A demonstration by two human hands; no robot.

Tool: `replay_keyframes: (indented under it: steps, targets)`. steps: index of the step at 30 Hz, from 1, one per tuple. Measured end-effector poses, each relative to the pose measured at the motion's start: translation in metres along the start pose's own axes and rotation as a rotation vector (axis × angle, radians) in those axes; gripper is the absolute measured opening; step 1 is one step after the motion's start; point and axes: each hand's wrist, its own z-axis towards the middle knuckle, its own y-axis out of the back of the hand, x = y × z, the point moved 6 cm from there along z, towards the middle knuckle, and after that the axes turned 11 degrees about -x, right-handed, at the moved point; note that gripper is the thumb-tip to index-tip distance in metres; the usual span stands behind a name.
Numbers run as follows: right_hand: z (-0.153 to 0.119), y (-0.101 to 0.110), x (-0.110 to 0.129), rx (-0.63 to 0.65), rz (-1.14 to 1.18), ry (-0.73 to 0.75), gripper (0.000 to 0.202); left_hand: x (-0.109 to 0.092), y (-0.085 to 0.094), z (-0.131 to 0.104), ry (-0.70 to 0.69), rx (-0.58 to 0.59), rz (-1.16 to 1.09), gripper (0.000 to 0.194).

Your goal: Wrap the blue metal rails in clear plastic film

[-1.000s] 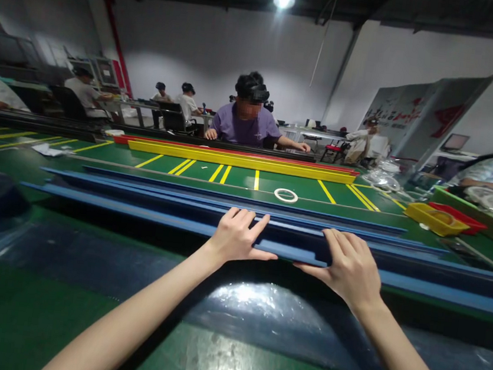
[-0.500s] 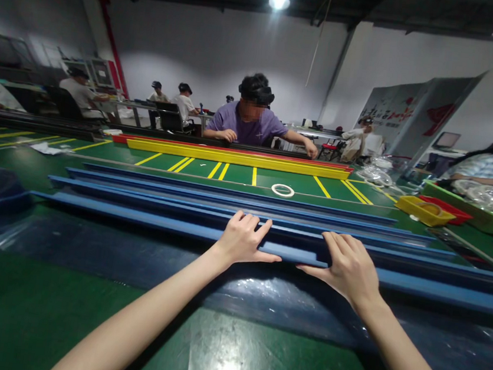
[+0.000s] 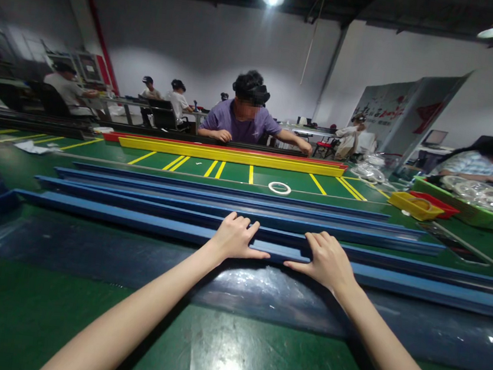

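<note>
A long blue channel strip (image 3: 422,286) lies across the near part of the green table, on or just above a dark blue plastic sheet (image 3: 130,267). My left hand (image 3: 235,238) grips it near the middle, thumb along the near edge and fingers over the top. To the right of that, my right hand (image 3: 325,258) holds the same strip in a similar way, its thumb pointing at the left one. A short lighter piece shows along the strip between my hands. More blue strips (image 3: 161,186) lie parallel just behind.
Yellow and red strips (image 3: 232,155) lie farther back, before a person in purple (image 3: 242,119). A white ring (image 3: 279,187) rests on the table. At the right are yellow and red trays (image 3: 416,207) and a green basin (image 3: 474,214) with wrapped rings.
Both my hands and the gripped strip appear slightly farther left; the whole view has shifted too. The right hand sits a little closer to the left one, and both keep their hold.
</note>
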Motion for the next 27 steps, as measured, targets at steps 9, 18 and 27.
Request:
replay_keyframes:
  steps: [9, 18, 27]
  targets:
    - [-0.001, -0.017, 0.009, 0.150, 0.015, -0.042, 0.066, 0.006, -0.008, -0.008, 0.013, 0.096, -0.008, 0.073]
    - [0.010, -0.030, 0.005, 0.212, -0.015, -0.021, 0.067, 0.016, -0.017, -0.004, -0.007, 0.090, -0.009, 0.073]
    - [0.019, -0.045, 0.000, 0.222, -0.049, -0.003, 0.071, 0.023, -0.028, 0.003, -0.011, 0.101, 0.015, 0.074]
